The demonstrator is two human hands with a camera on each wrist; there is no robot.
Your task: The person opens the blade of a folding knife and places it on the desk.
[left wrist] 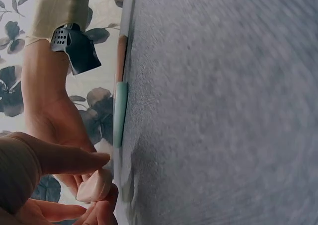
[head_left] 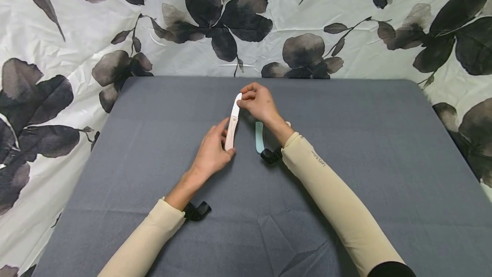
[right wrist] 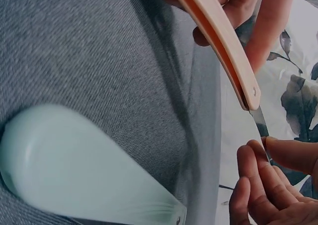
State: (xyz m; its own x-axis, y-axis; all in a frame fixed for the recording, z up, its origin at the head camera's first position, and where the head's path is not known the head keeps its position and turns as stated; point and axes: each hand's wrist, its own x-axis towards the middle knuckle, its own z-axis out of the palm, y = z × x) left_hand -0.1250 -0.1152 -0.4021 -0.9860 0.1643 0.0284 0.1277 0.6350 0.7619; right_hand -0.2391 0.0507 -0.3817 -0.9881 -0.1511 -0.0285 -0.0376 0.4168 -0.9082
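A folding knife with a pale pink handle is held at a slant above the grey table, its blade swung out of the handle slot. My left hand grips the pink handle between thumb and fingers. Near the tip, the thumb and fingers of my right hand pinch the blade. In the left wrist view the handle's end shows between the left thumb and fingers. Beneath the right wrist lies a teal handle, apart from both hands; the forearm partly hides what is beside it.
Another pinkish-brown handle lies beyond the teal one, mostly covered by the right wrist in the head view. Grey cloth covers the table. Behind its far edge hangs a white floral sheet. Both wrists carry black camera mounts.
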